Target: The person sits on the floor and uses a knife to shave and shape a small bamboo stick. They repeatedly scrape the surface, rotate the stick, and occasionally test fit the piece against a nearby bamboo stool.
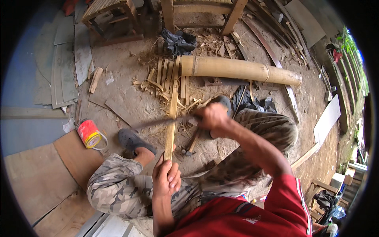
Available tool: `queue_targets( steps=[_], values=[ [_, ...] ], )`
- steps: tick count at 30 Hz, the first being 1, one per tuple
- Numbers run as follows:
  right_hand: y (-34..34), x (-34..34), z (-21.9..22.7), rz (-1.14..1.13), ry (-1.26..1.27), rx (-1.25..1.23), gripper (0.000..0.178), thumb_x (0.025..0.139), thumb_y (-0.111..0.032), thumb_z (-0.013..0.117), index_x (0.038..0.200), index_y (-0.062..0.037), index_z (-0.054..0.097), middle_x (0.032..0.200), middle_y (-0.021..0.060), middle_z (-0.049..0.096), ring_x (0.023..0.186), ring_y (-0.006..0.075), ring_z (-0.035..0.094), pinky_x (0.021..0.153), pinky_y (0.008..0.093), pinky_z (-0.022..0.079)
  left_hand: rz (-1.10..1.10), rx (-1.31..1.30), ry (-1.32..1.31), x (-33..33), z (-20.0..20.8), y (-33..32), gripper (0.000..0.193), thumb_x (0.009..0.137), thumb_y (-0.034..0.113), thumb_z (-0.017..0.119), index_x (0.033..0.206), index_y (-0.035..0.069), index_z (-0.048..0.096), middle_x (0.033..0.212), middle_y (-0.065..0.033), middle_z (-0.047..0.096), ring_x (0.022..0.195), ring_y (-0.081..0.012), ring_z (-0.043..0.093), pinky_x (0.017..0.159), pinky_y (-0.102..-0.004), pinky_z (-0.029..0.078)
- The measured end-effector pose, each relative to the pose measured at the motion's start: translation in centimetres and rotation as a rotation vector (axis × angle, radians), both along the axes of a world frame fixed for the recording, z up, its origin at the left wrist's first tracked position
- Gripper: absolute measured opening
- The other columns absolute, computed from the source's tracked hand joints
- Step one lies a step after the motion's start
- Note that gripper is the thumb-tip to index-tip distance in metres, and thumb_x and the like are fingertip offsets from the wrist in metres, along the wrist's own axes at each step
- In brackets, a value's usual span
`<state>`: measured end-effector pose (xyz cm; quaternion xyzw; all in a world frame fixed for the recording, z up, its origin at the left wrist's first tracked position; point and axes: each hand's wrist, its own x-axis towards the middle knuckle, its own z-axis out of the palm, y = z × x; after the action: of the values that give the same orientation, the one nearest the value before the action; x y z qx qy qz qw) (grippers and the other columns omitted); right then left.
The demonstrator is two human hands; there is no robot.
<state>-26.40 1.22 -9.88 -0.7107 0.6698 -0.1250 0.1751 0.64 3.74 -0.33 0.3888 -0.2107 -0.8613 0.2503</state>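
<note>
Lying at nine o'clock on the dirt floor [130,75], a red tin [89,134] rests on its side just beside grey boards [63,75], well apart from the work. Nearer the middle, the left hand [166,177] is closed around the near end of a bamboo strip [172,114], whose length runs away toward twelve o'clock; the grip low down likely steadies it so the far part stays free for cutting. A grey shoe [133,141] sits at ten o'clock of that hand. Crossing the strip, a long blade [162,122] is held by the right hand [213,116], fist shut on its handle, edge laid against the strip as if to shave or split it. Shavings and split slats [167,77] lie beyond, at twelve o'clock. Further right, a thick bamboo pole [241,70] lies across the floor toward two o'clock, near the slats. A hammer [190,145] rests on the ground under the right forearm, just beside the strip.
</note>
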Motion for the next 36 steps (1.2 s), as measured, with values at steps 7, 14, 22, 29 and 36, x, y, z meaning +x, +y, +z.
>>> queue_targets(
  steps=[7, 14, 22, 29, 36],
  values=[
    [1.4, -0.6, -4.6, 0.098, 0.246, 0.25, 0.013, 0.088, -0.025, 0.059, 0.081, -0.0143, 0.061, 0.059, 0.0011, 0.059, 0.052, 0.0211, 0.059, 0.049, 0.0454, 0.05, -0.017, -0.001, 0.023, 0.2, -0.3, 0.0, 0.047, 0.102, 0.017, 0.039, 0.147, 0.002, 0.036, 0.053, 0.0044, 0.032, 0.035, -0.0055, 0.031, 0.03, -0.0223, 0.037],
    [-0.3, 2.8, 4.0, -0.044, 0.094, 0.405, 0.023, 0.098, -0.032, 0.051, 0.095, -0.0138, 0.064, 0.062, 0.0049, 0.059, 0.05, 0.0179, 0.057, 0.047, 0.0359, 0.049, -0.01, -0.074, 0.033, 0.4, -0.2, 0.1, 0.051, 0.101, 0.02, 0.041, 0.147, 0.001, 0.033, 0.052, 0.0024, 0.033, 0.035, -0.0071, 0.03, 0.031, -0.0244, 0.038],
    [-0.4, -1.4, 1.3, -0.527, -0.127, -0.024, 0.035, 0.09, -0.036, 0.063, 0.086, -0.0018, 0.065, 0.064, 0.0184, 0.063, 0.054, 0.0348, 0.06, 0.056, 0.0435, 0.049, 0.017, -0.37, 0.001, -0.8, -0.7, -2.3, 0.052, 0.098, 0.019, 0.043, 0.144, -0.003, 0.034, 0.071, -0.0079, 0.053, 0.054, -0.0127, 0.051, 0.049, -0.029, 0.052],
    [0.6, 0.0, 6.3, -0.534, -0.391, -0.025, 0.032, 0.087, -0.03, 0.066, 0.082, 0.0016, 0.064, 0.067, 0.023, 0.063, 0.061, 0.0418, 0.062, 0.059, 0.0442, 0.048, -0.005, -0.296, -0.041, -0.9, -2.0, -3.0, 0.036, 0.095, 0.008, 0.041, 0.13, 0.0, 0.041, 0.08, -0.0104, 0.056, 0.055, -0.0123, 0.053, 0.049, -0.0267, 0.047],
    [2.4, 3.6, 6.3, -0.106, -0.265, -0.137, 0.017, 0.074, -0.017, 0.071, 0.083, -0.0043, 0.064, 0.072, 0.0126, 0.064, 0.061, 0.0321, 0.064, 0.057, 0.0431, 0.051, -0.062, -0.328, -0.205, -2.0, -2.2, -3.2, 0.017, 0.105, 0.018, 0.043, 0.112, 0.003, 0.049, 0.068, -0.0021, 0.049, 0.05, -0.009, 0.048, 0.045, -0.0252, 0.044]
  ],
)
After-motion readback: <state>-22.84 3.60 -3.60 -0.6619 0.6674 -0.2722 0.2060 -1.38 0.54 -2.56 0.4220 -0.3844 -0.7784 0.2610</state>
